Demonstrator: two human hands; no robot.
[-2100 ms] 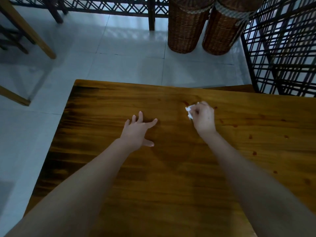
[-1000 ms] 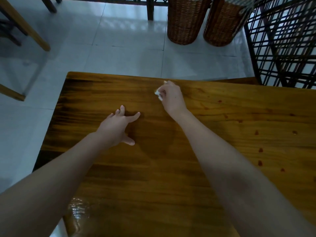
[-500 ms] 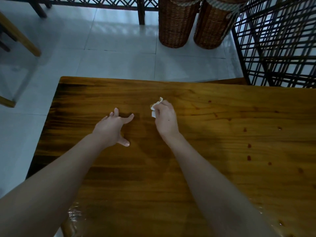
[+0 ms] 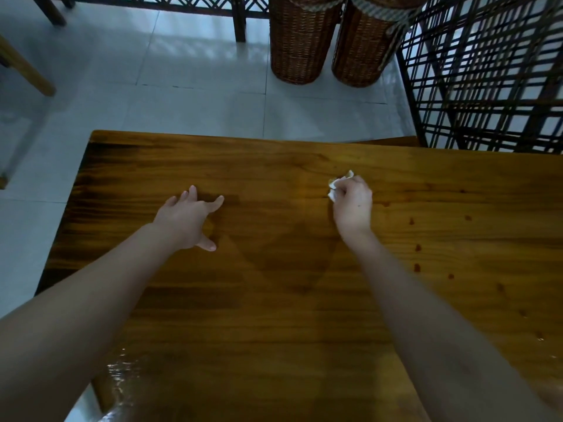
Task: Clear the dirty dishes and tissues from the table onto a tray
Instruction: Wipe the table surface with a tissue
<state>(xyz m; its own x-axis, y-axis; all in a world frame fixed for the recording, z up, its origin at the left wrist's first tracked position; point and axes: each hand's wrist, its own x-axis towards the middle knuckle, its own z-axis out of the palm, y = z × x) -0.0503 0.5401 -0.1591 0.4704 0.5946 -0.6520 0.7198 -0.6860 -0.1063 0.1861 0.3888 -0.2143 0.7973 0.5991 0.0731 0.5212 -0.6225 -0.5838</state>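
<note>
My right hand point(image 4: 352, 205) grips a crumpled white tissue point(image 4: 337, 184) and presses it against the brown wooden table point(image 4: 274, 300) right of centre. Only a small white corner of the tissue shows past the fingers. My left hand point(image 4: 189, 219) rests on the tabletop to the left with its fingers spread and straight, holding nothing. Several small dark drops point(image 4: 417, 248) dot the wood to the right of my right hand. No dishes or tray are in view.
Two tall wicker baskets point(image 4: 301, 41) stand on the pale tiled floor beyond the table's far edge. A dark lattice screen point(image 4: 487, 71) rises at the right. A wooden chair leg point(image 4: 27, 71) shows at the far left. A wet sheen point(image 4: 122, 379) glints near the table's front left.
My right hand with the tissue swept left across the table, then came back to the right. My left hand has stayed planted on the wood.
</note>
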